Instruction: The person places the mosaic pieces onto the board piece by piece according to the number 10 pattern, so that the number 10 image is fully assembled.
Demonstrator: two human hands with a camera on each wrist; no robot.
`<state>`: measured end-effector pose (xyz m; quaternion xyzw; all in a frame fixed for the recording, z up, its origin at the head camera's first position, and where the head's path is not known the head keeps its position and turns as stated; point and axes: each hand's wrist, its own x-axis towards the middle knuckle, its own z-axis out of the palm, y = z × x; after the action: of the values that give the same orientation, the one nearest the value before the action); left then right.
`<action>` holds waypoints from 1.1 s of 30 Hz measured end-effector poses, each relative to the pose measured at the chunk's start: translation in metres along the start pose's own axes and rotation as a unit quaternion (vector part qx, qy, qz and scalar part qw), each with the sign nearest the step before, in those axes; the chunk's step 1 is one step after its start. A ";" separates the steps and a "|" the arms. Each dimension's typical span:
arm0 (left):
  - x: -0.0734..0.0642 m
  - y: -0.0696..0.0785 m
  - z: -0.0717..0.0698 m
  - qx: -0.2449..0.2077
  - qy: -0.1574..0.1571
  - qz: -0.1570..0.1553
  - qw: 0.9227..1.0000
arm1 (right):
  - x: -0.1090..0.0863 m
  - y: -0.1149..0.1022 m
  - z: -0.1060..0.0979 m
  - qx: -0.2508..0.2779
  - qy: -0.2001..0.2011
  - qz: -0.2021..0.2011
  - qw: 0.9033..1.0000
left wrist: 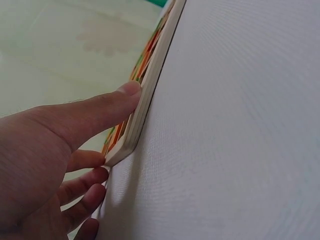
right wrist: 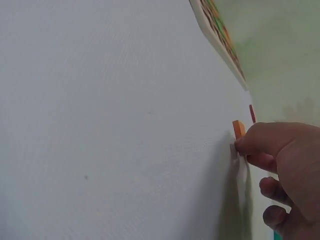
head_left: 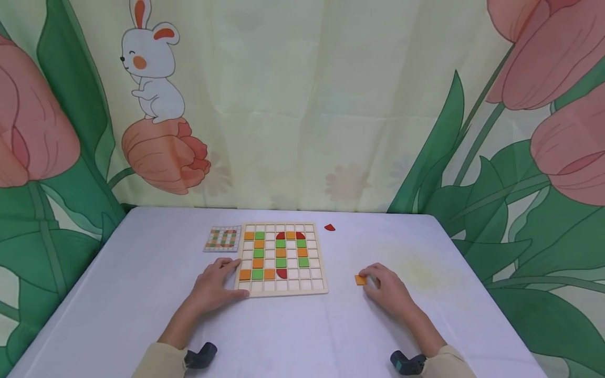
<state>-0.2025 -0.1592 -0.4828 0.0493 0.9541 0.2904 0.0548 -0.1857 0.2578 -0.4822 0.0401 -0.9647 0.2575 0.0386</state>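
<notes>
A wooden grid board (head_left: 293, 286) lies on the table, with orange and green square tiles and red quarter-round tiles in some of its cells. My left hand (head_left: 215, 286) grips the board's near left corner, thumb (left wrist: 112, 107) on the front edge and forefinger at the left side. To the right of the board, my right hand (head_left: 387, 291) pinches an orange square tile (head_left: 360, 280) between thumb and forefinger. In the right wrist view the orange tile (right wrist: 238, 129) is tilted close over the tabletop, and its lower part is hidden by the fingertips.
A small pattern card (head_left: 222, 239) printed with a coloured grid lies at the board's upper left. One loose red quarter-round tile (head_left: 330, 227) rests beyond the board's far right corner. A white cloth covers the table (head_left: 331, 336), and a printed curtain (head_left: 302, 105) hangs behind it.
</notes>
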 end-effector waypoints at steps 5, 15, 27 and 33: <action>-0.002 0.003 0.000 -0.002 -0.001 -0.002 1.000 | 0.001 0.002 0.000 0.008 0.004 -0.022 1.000; -0.003 0.003 0.000 0.000 0.003 0.000 1.000 | 0.006 -0.011 0.009 0.003 0.003 -0.015 1.000; -0.001 -0.002 0.000 0.000 0.007 -0.001 1.000 | 0.019 -0.056 0.027 0.052 -0.023 -0.055 0.997; 0.000 -0.002 0.003 -0.003 0.013 0.006 1.000 | 0.027 -0.078 0.040 0.062 -0.052 -0.078 0.994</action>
<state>-0.2022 -0.1596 -0.4862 0.0511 0.9534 0.2945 0.0408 -0.2071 0.1692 -0.4754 0.1304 -0.9416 0.3103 0.0060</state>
